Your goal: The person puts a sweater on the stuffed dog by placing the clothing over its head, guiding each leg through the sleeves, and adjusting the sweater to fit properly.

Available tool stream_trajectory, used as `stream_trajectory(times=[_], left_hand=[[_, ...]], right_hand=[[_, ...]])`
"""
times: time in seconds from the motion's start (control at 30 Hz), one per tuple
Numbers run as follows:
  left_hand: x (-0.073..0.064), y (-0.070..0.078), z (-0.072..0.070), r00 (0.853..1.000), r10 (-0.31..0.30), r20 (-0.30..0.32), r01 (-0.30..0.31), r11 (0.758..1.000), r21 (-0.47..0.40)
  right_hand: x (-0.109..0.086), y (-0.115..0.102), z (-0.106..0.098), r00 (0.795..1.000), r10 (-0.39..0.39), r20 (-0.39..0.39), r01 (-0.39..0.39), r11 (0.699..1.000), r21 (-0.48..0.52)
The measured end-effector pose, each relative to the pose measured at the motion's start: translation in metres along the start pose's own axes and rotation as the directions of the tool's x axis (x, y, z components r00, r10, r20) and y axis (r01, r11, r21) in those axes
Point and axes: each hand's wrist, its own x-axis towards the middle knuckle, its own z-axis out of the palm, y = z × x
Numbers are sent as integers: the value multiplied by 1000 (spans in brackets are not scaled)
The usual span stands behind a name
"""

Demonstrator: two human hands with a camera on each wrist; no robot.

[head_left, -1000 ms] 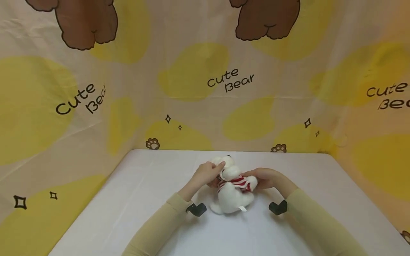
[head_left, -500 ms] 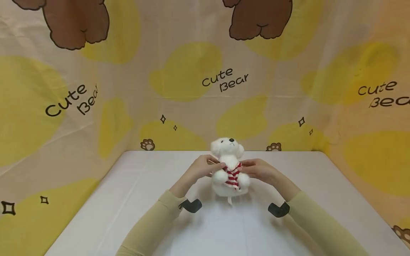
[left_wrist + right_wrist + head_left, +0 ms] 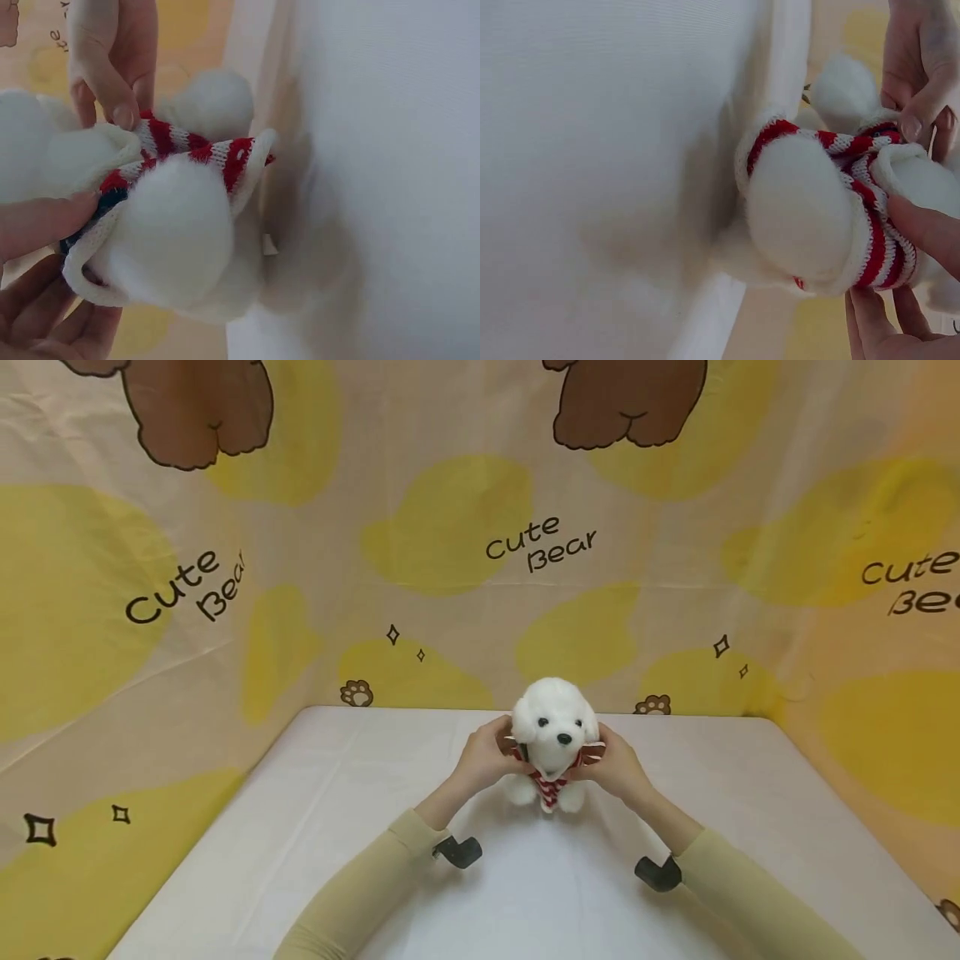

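A white plush dog [image 3: 557,714] sits upright toward the back of the table, its face turned to the head camera. It wears a knitted red-and-white striped garment [image 3: 238,166]. On its left side in the head view, my left hand [image 3: 486,760] grips the garment and body just below the head. My right hand [image 3: 617,764] holds the opposite side in the same way. Thumb in front and fingers behind, each hand pinches the striped knit, as the right wrist view shows. A dark patch [image 3: 101,215] of the garment lies beside my left thumb. The dog's back is hidden.
The white table [image 3: 540,893] reaches to a yellow printed cloth backdrop [image 3: 435,543] at the back and sides. Dark wrist mounts [image 3: 459,852] stick out from both beige sleeves [image 3: 360,885].
The plush dog was tipped over with its back up, then raised upright with its face lifted. Now it faces the camera, and both hands have shifted their hold on the garment.
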Motion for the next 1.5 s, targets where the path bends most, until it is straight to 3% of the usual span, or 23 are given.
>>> stream_trajectory(times=[0.13,0.5,0.83,1.03,1.17,1.33,1.5], left_hand=[[-2,-6,4,1000,7,6,-8,1000,25],[-6,-12,7,998,58,7,-59,998,17],[-14,-27,6,996,82,27,-81,996,-28],[-21,-29,4,998,50,43,-50,999,1],[-22,-27,-2,996,53,70,-57,997,59],[-20,-19,-13,989,60,134,-79,986,144],[-16,-7,-25,984,22,177,-62,973,222]], right_hand=[[-4,4,2,1000,3,-22,-4,997,-76],[-10,8,5,997,-58,-40,54,993,-103],[-17,14,14,982,-187,-26,178,965,-195],[-20,15,14,987,-160,11,160,976,-147],[-20,15,8,990,-121,78,131,980,-147],[-16,13,-2,984,-49,172,72,988,-133],[-7,12,-13,977,-10,212,30,995,-93]])
